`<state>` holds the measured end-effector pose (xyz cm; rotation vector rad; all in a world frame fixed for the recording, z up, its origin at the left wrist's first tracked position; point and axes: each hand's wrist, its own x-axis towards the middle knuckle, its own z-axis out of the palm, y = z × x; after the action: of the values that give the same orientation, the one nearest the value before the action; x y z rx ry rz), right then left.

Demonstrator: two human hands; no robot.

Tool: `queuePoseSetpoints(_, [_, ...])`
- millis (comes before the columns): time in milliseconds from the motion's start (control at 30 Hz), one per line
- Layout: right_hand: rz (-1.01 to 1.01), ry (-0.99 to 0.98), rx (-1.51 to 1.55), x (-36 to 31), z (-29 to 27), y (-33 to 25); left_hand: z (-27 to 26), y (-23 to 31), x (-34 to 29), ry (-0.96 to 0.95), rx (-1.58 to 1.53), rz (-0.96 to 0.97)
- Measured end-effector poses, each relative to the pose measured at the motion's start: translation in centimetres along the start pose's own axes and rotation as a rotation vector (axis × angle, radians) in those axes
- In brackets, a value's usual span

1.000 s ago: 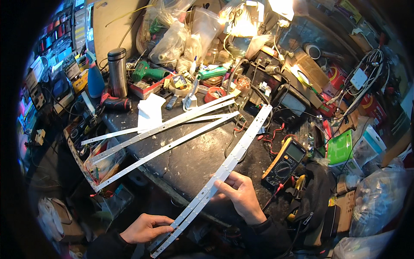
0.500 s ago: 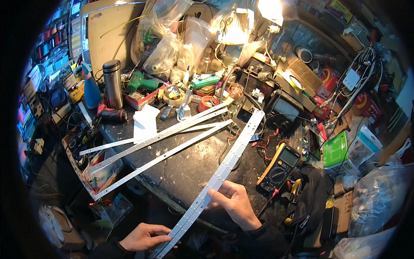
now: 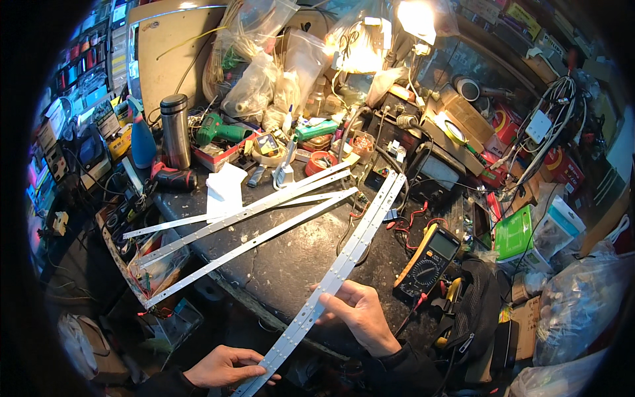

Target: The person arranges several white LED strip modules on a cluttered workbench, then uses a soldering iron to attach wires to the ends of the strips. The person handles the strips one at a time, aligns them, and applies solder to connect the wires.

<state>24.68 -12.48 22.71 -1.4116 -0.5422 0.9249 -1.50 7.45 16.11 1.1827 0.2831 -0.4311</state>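
Note:
Two long white LED strips with small round bumps lie side by side, slanting from the bench toward my body. My right hand pinches them around the middle, thumb on top and fingers underneath. Lower down, my left hand grips them near their close end, its fingertips showing beyond the far edge. A narrow dark gap parts the two strips at their far end. Several similar white strips lie fanned out on the bench to the left, overhanging its front edge.
A yellow-black multimeter lies right of the held strips, with a black bag beside it. White paper, a red-black power tool, a steel flask and a green tool stand behind. A lit lamp hangs above.
The far ends of the two held strips have come slightly apart, showing a gap. My left fingers now show past the strips' edge. Both hands stay in nearly the same places.

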Motion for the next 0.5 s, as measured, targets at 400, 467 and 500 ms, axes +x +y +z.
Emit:
queuePoseSetpoints(400, [-0.019, -0.022, 0.01, 0.2, -0.2, 0.4, 0.9, 1.3, -0.1, -0.004, -0.032, -0.07])
queuePoseSetpoints(467, [-0.007, -0.015, 0.018, 0.2, -0.1, 0.5, 0.9, 1.4, 0.0, -0.008, -0.021, -0.061])
queuePoseSetpoints(500, [0.016, -0.01, 0.024, 0.2, -0.1, 0.5, 0.9, 1.4, 0.0, -0.012, -0.019, -0.052])
